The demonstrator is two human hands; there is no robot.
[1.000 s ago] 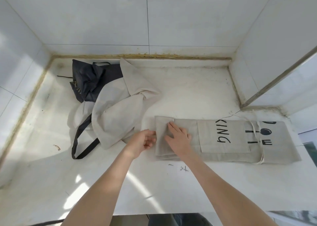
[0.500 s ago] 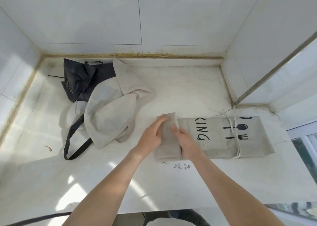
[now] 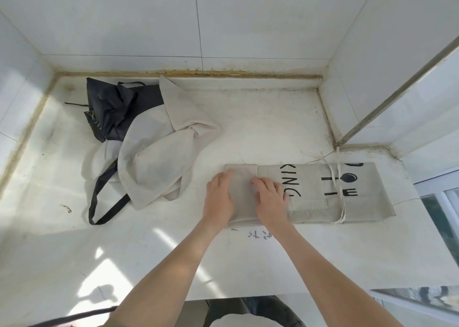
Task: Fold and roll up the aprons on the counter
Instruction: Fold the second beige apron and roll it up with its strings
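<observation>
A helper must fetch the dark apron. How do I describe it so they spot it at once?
On the white counter, look to the back left corner by the tiled walls. In the crumpled heap there, the black fabric apron lies rearmost, partly under a cream cloth apron. It is the only dark bundle; the folded beige lettered apron lies apart, rightward.

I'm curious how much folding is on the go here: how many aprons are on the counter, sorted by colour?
Grey-beige printed apron: 1
Cream apron: 1
Dark apron: 1
Total: 3, as far as the crumpled pile shows; it could hide more.
</observation>
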